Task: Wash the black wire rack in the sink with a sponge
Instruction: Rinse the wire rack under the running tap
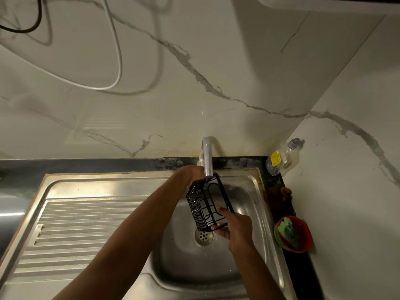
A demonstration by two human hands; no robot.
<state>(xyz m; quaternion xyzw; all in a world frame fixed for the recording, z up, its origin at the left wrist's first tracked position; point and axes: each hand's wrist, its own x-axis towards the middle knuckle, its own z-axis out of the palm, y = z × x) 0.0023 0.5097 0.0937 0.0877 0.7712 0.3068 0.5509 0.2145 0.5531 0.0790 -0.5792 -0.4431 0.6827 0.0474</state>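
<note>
A stainless steel sink (104, 185) fills the lower part of the view, with a ribbed draining board (82, 230) on the left and a basin on the right whose round drain strainer (203, 234) holds nothing visible. A chrome tap (206, 156) arches over the basin from the dark desk (108, 165) edge behind. The black wire rack (205, 204) is held tilted above the drain, its upper end just under the tap's spout; it looks empty. The left hand (190, 173) reaches to the rack's upper end, but the rack and tap hide its fingers, so its grip cannot be told. The right hand (234, 227) pinches the rack's lower corner, thumb on top and fingers beneath. On the narrow desk strip at right, a red bowl (303, 232) contains a green sponge (286, 230). A clear bottle (281, 158) with a yellow label stands in the corner, nearly empty.
</note>
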